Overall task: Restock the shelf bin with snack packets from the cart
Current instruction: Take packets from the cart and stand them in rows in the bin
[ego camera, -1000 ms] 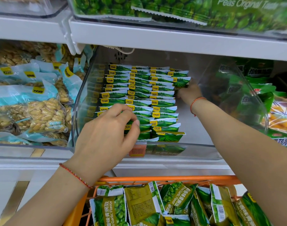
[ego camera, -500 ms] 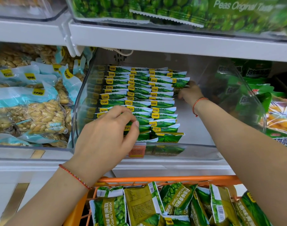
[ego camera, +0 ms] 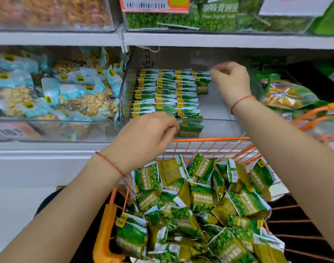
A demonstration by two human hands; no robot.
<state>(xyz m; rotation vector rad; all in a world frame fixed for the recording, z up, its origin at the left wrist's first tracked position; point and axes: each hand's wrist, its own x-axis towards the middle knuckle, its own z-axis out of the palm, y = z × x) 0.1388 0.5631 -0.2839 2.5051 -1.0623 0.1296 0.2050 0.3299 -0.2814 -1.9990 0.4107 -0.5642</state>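
I see left hand (ego camera: 143,137) curled, empty, hovering at clear shelf bin (ego camera: 215,128) front. Right hand (ego camera: 229,80) pinches back-row snack packet (ego camera: 202,84). Cart (ego camera: 105,234) below, full.

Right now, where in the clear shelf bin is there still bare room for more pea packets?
The bare bin floor lies right of the packet rows, bordered by the bin's right wall and the right hand at the back. The left and middle are crowded with rows, with the left hand at their front end.

The head view looks forward and down, close over cart (ego camera: 209,139) and shelf bin (ego camera: 219,128).
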